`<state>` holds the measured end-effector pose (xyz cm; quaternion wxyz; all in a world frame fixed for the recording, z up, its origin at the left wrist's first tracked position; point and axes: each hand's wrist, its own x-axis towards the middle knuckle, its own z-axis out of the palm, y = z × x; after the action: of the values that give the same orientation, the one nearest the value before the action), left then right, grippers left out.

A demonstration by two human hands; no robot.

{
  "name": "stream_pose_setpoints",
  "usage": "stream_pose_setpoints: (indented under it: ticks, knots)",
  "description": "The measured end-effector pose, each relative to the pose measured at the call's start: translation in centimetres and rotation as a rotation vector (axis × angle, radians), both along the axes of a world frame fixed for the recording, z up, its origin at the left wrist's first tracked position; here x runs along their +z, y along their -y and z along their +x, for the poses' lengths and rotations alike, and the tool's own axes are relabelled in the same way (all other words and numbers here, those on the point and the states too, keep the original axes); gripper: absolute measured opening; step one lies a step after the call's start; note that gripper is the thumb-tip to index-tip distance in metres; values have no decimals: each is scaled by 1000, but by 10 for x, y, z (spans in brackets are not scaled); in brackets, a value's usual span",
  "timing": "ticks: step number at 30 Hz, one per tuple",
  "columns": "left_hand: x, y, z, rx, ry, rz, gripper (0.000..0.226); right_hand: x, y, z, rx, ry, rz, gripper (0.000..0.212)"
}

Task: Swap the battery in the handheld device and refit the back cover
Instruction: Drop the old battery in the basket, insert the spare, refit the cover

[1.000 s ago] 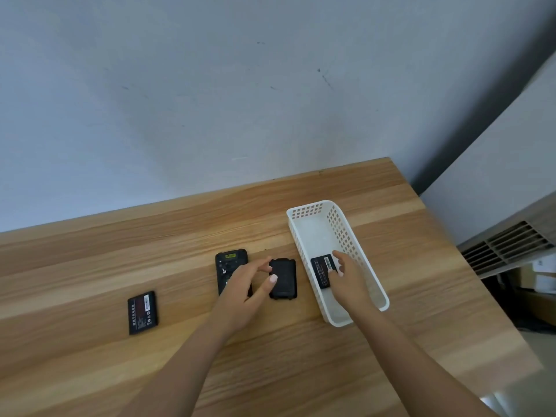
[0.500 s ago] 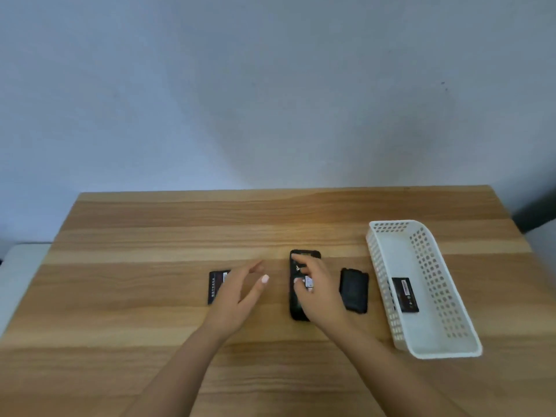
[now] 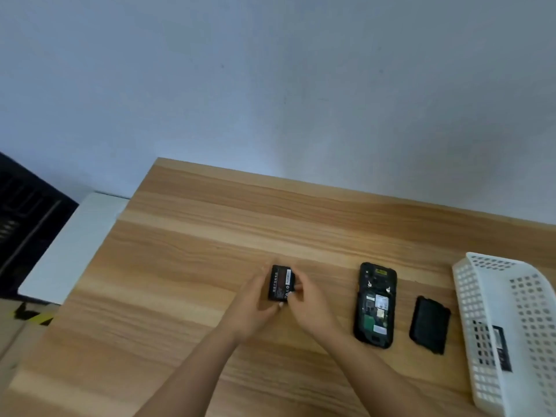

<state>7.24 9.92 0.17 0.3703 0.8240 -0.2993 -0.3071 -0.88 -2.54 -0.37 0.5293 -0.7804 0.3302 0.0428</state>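
Both hands (image 3: pixel 282 305) grip one battery (image 3: pixel 280 282) together

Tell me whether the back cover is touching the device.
Apart. The head view shows a strip of bare table between the back cover and the device, which lies open-backed to its left.
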Motion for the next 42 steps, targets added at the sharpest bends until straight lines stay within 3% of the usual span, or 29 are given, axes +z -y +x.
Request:
stream_pose_setpoints:
  ticks: [3,7,9,14,18,27,30,39,42]
  knots:
    - [-15,3,-1,46,-59,-3,79,-4,0,10,-170,21,147,55]
    - [-23,2,0,252,-331,-206,66,-12,2,16,-379,82,376,51]
    - [-18,4,0,357,-394,-282,63,-17,4,16,-419,104,418,49]
    - [-6,8,-4,494,-348,-313,51,-9,18,6,-339,132,420,32]
    - [8,11,-7,423,-399,-378,30,3,32,-8,-211,201,415,31]
    - [39,35,-23,249,-473,-475,28,42,66,-56,-157,398,361,25]
    - [43,50,-36,184,-511,-425,34,45,77,-78,-233,384,316,23]
    - [17,95,-90,-98,-635,-111,73,15,94,-149,-746,189,373,26]
    - [4,102,-100,-60,-593,-62,67,15,93,-153,-763,135,336,26]
